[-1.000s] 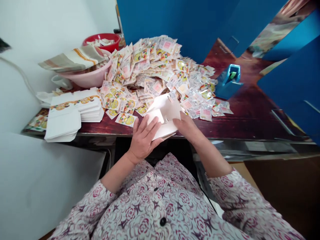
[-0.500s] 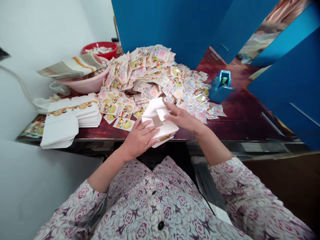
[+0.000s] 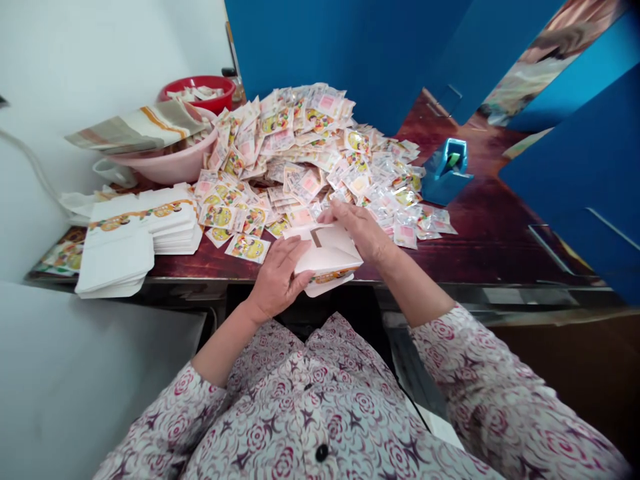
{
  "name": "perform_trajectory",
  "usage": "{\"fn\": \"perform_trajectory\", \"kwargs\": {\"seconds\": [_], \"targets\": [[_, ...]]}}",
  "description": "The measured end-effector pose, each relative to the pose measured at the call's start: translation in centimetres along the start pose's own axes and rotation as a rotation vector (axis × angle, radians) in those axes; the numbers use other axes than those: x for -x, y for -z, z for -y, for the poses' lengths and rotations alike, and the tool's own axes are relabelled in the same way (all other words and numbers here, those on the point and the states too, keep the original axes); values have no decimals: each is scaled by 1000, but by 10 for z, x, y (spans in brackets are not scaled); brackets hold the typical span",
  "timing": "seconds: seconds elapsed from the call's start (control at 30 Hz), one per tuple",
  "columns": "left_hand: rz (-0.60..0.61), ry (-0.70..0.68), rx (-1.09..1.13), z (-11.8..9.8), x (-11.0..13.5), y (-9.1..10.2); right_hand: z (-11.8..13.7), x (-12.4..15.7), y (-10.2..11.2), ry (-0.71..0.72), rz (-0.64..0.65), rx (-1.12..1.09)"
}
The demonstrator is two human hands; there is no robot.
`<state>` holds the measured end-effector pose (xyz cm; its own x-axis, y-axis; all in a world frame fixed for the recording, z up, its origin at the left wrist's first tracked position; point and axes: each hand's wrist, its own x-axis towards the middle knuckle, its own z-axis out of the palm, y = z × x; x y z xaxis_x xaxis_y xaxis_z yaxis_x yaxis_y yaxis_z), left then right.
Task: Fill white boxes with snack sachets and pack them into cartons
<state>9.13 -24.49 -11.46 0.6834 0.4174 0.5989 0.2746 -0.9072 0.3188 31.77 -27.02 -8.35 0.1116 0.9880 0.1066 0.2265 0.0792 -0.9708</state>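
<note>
1. A white printed paper envelope [image 3: 327,257] is held at the edge of a dark red table [image 3: 493,250] — gripped, not clenched.
2. It is pressed by the extended fingers of the left hand [image 3: 278,279] and the right hand [image 3: 361,233].
3. A heap of printed sachets [image 3: 300,147] is spread just beyond.

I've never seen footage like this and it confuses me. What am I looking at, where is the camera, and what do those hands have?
These pictures come from one camera worn on a person's head, looking forward and down, so the arms in floral sleeves are that person's own. No machine appears. The left hand and right hand are both on a folded white paper packet, with the right hand lying over it. On the dark red tabletop lies a big heap of small printed plastic sachets. To the left are stacks of flat white paper packets, a pink basin with a striped cloth over it, and a red bowl. To the right stands a blue holder.
</note>
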Motion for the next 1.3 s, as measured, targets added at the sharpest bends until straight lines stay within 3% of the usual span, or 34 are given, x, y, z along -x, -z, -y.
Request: {"fn": "perform_trajectory", "kwargs": {"seconds": [0.1,0.23,0.3,0.47,0.7,0.77,0.83,0.93,0.97,1.0,1.1,1.13,1.2,1.3], "targets": [[-125,140,34,2,5,-5,5,-14,9,18,200,181],[-32,361,255,10,10,-16,5,-27,15,141,413,468],[15,402,366,14,9,-19,4,-29,11,168,437,585],[-25,404,450,18,9,-20,1,-23,-1,243,335,800],[-38,393,441,18,11,-23,-11,-19,1,185,184,680],[-69,404,455,19,10,-21,-8,-14,4,187,121,547],[-140,433,491,20,9,-17,-2,-4,12,177,-53,325],[-343,535,516,23,7,-6,7,21,25,109,-413,22],[-407,566,520,22,6,-2,8,30,27,73,-480,-63],[-458,587,519,21,5,1,7,39,25,9,-412,-159],[-496,583,461,8,5,6,-1,59,1,-175,117,-281],[-471,562,418,2,6,5,-4,63,-12,-173,182,-287],[-386,516,332,-10,12,3,-8,66,-38,-98,117,-327],[-276,467,294,-18,27,5,-8,60,-60,47,-145,-424]]}}
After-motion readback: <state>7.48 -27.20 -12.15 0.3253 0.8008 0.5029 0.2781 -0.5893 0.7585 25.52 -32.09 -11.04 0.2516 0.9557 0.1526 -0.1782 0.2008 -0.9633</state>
